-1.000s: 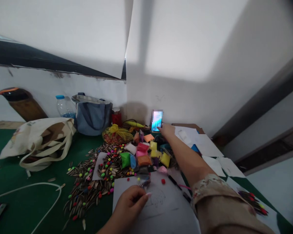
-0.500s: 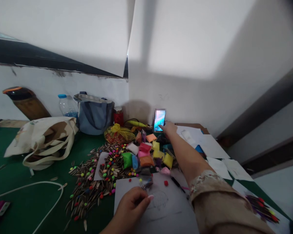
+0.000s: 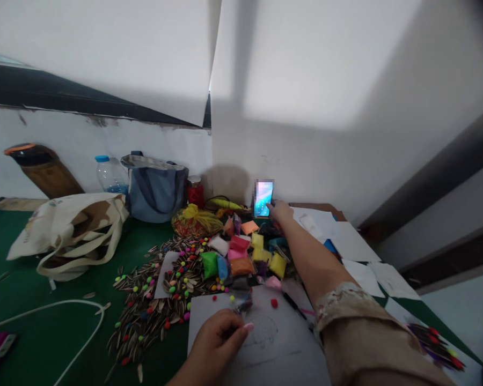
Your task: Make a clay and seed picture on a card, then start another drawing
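A small pink lump of what looks like soft clay (image 3: 248,326) is pinched between the thumb and forefinger of my left hand (image 3: 221,335). That hand is above a white sheet of paper (image 3: 282,356) bearing a pencil drawing (image 3: 265,329). My right hand (image 3: 280,211) reaches far forward to a lit phone (image 3: 263,199) propped upright against the wall. One outstretched digit is at the lower right of its screen; whether it touches I cannot tell. The other fingers are mostly hidden. Below that arm lie several coloured clay packets (image 3: 241,265).
Sunflower seeds (image 3: 148,321) mixed with colourful pompoms spread left of the paper. Further left are a canvas bag (image 3: 70,220), a blue bag (image 3: 156,190) and a white cable (image 3: 64,301). A black pen (image 3: 293,305) lies under my right arm. More papers (image 3: 358,276) lie right.
My right hand's outstretched digit has shifted slightly right, from over the phone's screen toward its right edge. My left hand keeps its pinch in nearly the same spot.
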Tool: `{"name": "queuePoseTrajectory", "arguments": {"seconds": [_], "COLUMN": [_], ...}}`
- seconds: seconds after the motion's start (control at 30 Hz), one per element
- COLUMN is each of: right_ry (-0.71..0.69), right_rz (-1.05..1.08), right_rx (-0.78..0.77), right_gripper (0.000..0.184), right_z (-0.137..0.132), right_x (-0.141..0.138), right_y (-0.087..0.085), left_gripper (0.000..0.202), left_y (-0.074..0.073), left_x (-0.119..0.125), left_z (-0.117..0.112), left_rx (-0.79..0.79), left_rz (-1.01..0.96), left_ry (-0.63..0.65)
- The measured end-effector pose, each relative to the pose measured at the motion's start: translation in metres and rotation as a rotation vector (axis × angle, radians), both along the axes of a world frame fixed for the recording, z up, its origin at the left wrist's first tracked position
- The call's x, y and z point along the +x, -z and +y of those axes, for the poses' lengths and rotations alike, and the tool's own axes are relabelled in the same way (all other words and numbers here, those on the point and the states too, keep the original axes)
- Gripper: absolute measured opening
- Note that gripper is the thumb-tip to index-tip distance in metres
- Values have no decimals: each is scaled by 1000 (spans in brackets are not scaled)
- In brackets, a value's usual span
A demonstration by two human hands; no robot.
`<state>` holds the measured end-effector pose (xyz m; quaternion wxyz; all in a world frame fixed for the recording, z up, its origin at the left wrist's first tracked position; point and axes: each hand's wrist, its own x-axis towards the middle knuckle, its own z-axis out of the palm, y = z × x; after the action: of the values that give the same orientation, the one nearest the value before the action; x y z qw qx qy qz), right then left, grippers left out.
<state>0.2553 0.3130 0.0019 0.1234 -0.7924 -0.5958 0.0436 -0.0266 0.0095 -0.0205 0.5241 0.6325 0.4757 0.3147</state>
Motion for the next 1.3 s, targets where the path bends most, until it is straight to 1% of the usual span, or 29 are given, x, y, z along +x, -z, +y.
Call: {"name": "queuePoseTrajectory", "arguments": {"seconds": [0.27,0.43,0.5,0.6,0.7,0.77,0.8,0.83,0.9,0.93,0.97,1.0,1.03,1.07,1.1,1.17,1.23,1.3], "right_ry": [12,24,37,31,-33,-128,-191,-261,-403,-506,-718,-876,-938,-938,-904,-828,-759,-719], "right_rz": [29,56,65,83,121,164,189,216,268,304,373,417,434,443,470,551,630,678], "right_rx": [-8,4,23,60,79,74,71,67,43,31,3,-39,-60,-59,-42,-5,45,97], "right_gripper": [47,50,52,52,47,41,38,36,31,28,28,26,23,22,21,19,14,13], "right_z": [3,-2,-9,-22,-42,-64,-79,-98,-146,-173,-201,-227,-252,-273,-290,-312,-322,-325], "right_x": [-2,-3,-1,4,1,-10,-19,-29,-51,-61,-71,-79,-85,-91,-94,-98,-98,-96], "right_y": [-1,-6,-11,-24,-39,-47,-49,-50,-48,-46,-43,-40,-37,-34,-31,-27,-26,-25], "left_gripper": [41,41,41,40,38,35,34,33,32,33,33,33,32,31,30,27,26,25], "left_y": [1,-2,-2,-3,-4,-5,-6,-7,-9,-10,-11,-12,-12,-13,-13,-15,-16,-17], "left_x": [-1,-1,0,1,1,0,-1,-1,-2,-3,-3,-3,-3,-3,-2,0,3,5], "left_z": [-1,-2,-1,-1,0,0,0,1,1,1,1,0,0,-1,-2,-4,-8,-11], "left_rx": [-8,7,15,41,98,125,127,121,98,92,93,102,121,138,158,193,226,252], "left_rz": [-5,-9,-11,-16,-29,-41,-44,-51,-85,-111,-136,-158,-171,-176,-174,-160,-138,-112], "left_ry": [-2,-24,-35,-33,-30,-28,-32,-43,-102,-144,-178,-202,-212,-194,-182,-152,-123,-94]}}
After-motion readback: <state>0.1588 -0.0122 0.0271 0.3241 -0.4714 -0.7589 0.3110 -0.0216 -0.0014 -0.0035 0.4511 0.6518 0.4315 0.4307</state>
